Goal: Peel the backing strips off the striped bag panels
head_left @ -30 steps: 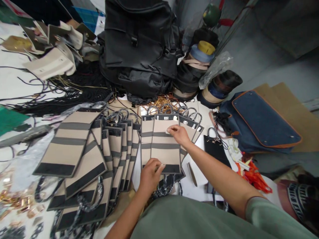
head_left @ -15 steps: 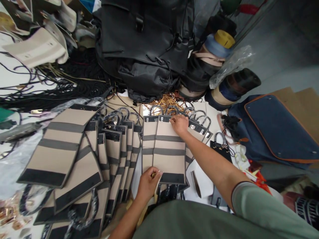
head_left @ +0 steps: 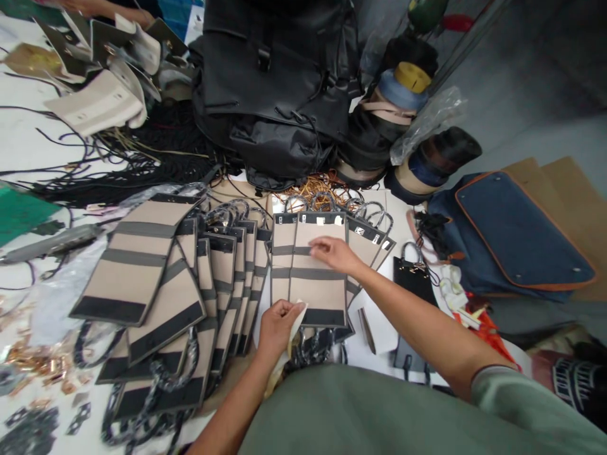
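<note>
My left hand [head_left: 279,322] pinches a pale yellow strip [head_left: 294,323], which looks like paper or tape and hangs down along the wrist. My right hand [head_left: 334,253] is over the middle of a flat beige bag piece [head_left: 317,289] with dark trim, fingers slightly apart and nothing visible in them. Two small white patches [head_left: 329,220] show on that piece's dark top band. More such pieces [head_left: 370,239] fan out beneath it, their looped handles wrapped in plastic. On the left lies an overlapping stack of similar beige pieces [head_left: 130,278].
A large black backpack [head_left: 275,82] stands behind. Rolls of strap [head_left: 384,120] rise at its right, with a navy bag [head_left: 521,227] farther right. Black cords [head_left: 137,158], an orange cord tangle [head_left: 317,189] and a small black bag [head_left: 412,278] surround the work. Another person's arm [head_left: 104,9] shows top left.
My right hand has left the bag piece's top band and come down toward my left hand. A white patch shows where its fingers were. The left hand still holds the strip; the view shifted slightly.
</note>
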The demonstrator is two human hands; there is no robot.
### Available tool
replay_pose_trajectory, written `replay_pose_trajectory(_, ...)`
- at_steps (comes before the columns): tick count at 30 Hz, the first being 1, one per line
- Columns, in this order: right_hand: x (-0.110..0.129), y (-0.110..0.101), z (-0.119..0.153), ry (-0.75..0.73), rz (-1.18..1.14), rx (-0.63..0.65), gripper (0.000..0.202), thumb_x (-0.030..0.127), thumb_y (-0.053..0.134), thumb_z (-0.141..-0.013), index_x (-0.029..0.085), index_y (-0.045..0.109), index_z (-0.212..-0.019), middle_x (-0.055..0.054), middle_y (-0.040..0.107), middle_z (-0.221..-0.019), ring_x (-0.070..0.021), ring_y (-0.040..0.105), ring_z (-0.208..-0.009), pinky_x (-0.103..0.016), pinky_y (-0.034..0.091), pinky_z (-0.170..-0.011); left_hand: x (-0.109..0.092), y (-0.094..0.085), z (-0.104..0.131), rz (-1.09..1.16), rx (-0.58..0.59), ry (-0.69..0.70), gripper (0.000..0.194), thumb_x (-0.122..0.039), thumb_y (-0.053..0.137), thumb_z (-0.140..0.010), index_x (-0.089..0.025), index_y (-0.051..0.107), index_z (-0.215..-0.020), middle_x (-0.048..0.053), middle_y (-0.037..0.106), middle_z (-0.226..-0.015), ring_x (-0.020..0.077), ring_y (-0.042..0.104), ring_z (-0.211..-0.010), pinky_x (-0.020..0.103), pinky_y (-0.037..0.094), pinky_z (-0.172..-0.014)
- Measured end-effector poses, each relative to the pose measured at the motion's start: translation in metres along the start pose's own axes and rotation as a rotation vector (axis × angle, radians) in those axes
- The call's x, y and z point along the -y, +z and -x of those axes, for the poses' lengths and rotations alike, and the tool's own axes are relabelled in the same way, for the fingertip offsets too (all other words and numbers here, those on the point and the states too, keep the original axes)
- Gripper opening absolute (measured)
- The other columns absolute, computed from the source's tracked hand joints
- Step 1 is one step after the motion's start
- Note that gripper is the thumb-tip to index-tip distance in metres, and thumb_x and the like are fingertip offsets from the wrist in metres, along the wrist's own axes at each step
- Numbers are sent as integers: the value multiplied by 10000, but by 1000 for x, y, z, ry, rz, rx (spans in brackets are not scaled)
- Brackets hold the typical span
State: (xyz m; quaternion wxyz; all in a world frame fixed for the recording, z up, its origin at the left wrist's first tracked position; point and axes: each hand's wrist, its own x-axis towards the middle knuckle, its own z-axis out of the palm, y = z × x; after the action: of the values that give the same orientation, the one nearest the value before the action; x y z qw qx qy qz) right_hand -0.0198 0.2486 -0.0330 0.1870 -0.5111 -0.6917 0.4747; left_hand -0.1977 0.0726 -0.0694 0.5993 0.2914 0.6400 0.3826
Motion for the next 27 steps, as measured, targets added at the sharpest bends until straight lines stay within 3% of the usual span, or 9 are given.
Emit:
replay_pose_trajectory(2,6,25,41,67,-225,311,406,393,707,-765,165,695,-1101,-66,701,-1001,-141,614,-769,-275,490,-742,-4,1,9,82,-19,-24,444,-569,721,-710,-175,539,-617,-52,518,-523,82,430,-466,207,336,-473)
replay_pose_trajectory(3,10,36,59,103,-314,406,425,387,731,-744,168,694,-1106,-66,706,-1009,-140,623,-772,-276,496,-743,-5,1,14,116,-25,-36,443,-566,717,-719,-175,531,-620,-51,523,-523,80,429,-459,206,334,-468)
replay_pose_trajectory(5,16,54,85,145,-439,462,406,361,743,-732,164,695,-1083,-52,713,-952,-141,636,-772,-274,503,-749,-5,2,23,155,-29,-48,444,-566,694,-744,-176,519,-625,-44,539,-522,82,445,-454,207,346,-466)
replay_pose_trajectory(8,25,66,101,123,-494,382,265,295,708,-756,151,699,-978,-15,693,-800,-128,625,-717,-256,497,-723,-4,3,33,152,4,-9,407,-559,647,-792,-172,556,-701,-19,608,-584,111,541,-519,223,434,-525)
replay_pose_trajectory(10,30,66,104,93,-457,307,200,244,676,-767,150,694,-942,2,672,-757,-118,607,-688,-240,485,-696,-5,0,37,113,18,84,364,-512,659,-798,-164,622,-899,34,708,-798,159,650,-712,262,511,-653)
replay_pose_trajectory(13,36,59,106,48,-380,233,233,188,644,-765,162,685,-993,8,663,-794,-112,598,-711,-228,474,-695,-13,-7,40,-50,33,256,422,-420,692,-786,-179,638,-1128,84,717,-1103,215,661,-1004,326,506,-878)
replay_pose_trajectory(16,45,51,110,-13,-251,218,244,173,616,-782,174,688,-1015,5,668,-825,-117,599,-737,-228,467,-711,-24,-13,43,-247,38,338,279,-388,662,-811,-196,707,-1009,53,747,-1009,211,670,-944,326,481,-893)
replay_pose_trajectory(22,67,37,107,-236,261,191,108,228,646,-804,229,727,-876,0,697,-881,-148,626,-807,-241,424,-735,-38,-15,46,-493,-62,400,239,-433,626,-834,-204,693,-813,-7,715,-743,173,642,-706,261,454,-681)
replay_pose_trajectory(27,78,31,92,-398,559,224,127,255,613,-832,245,731,-879,-26,713,-887,-184,632,-835,-307,383,-802,-36,-17,37,-542,-54,499,198,-383,586,-877,-229,696,-935,19,727,-890,182,662,-825,263,466,-769)
